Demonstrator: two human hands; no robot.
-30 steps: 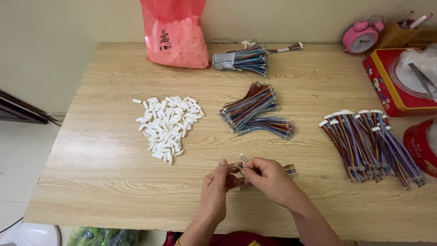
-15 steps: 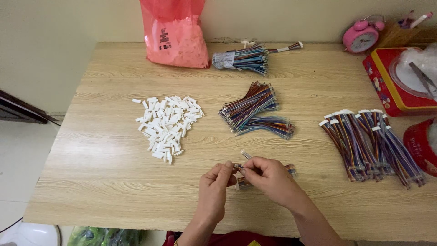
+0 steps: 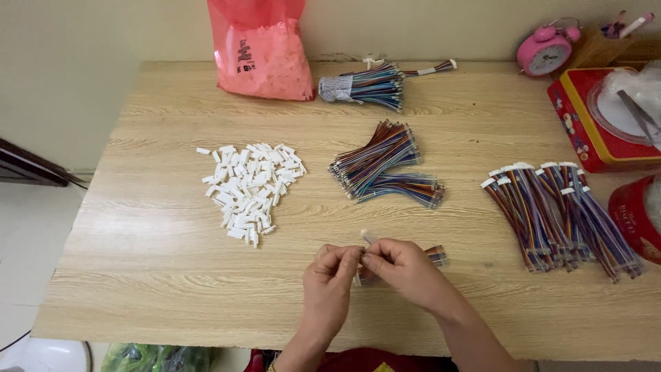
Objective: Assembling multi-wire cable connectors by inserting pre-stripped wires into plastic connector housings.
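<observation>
Near front table edge (image 3: pixel 172 331): L hand (image 3: pixel 329 286) & R hand (image 3: pixel 406 269) grips pinched shut on wire bundle (image 3: pixel 435 255); bare wood around.

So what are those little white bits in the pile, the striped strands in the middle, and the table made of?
The small white pieces look like moulded plastic: matte, uniform white, blocky. The loose wire bundle appears to be thin wires in coloured plastic insulation, slightly glossy; what is inside can't be seen. The table shows pale wood grain, very even, so possibly laminate rather than solid wood.
</observation>
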